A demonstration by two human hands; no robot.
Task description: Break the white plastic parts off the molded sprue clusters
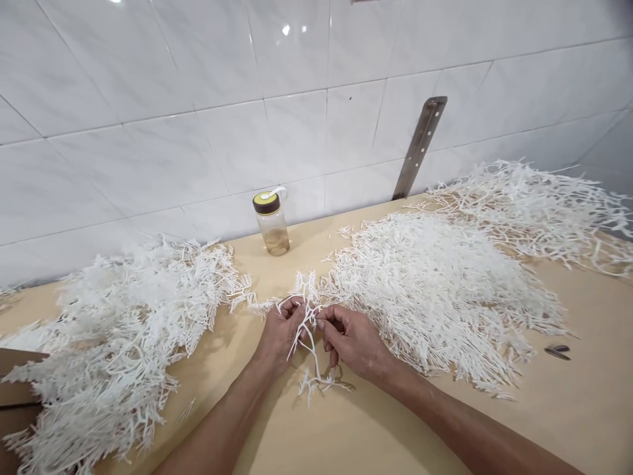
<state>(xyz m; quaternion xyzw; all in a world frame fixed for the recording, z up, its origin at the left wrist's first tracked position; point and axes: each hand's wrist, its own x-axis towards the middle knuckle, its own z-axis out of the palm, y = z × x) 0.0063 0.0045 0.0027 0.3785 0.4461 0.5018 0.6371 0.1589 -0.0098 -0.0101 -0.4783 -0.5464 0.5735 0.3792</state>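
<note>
Between my two hands is a white branching plastic sprig (313,353), its forked stems spreading up and hanging down toward the tabletop. My left hand (283,330) is closed round its stems, the fingers partly hidden behind it. My right hand (353,340) pinches a side twig of the same sprig with thumb and forefinger. Just right of my right hand lies a big heap of fine white sprigs (435,284). A second, fluffier heap of white sprigs (133,330) spreads out to the left of my left hand.
A clear bottle (275,231) with a dark and yellow lid stands near the wall. Thicker white branches (548,204) lie at the back right. A small dark object (558,351) rests on the tan table (583,409). A metal bracket (420,148) leans on the tiled wall. A cardboard box (20,389) shows at the left edge.
</note>
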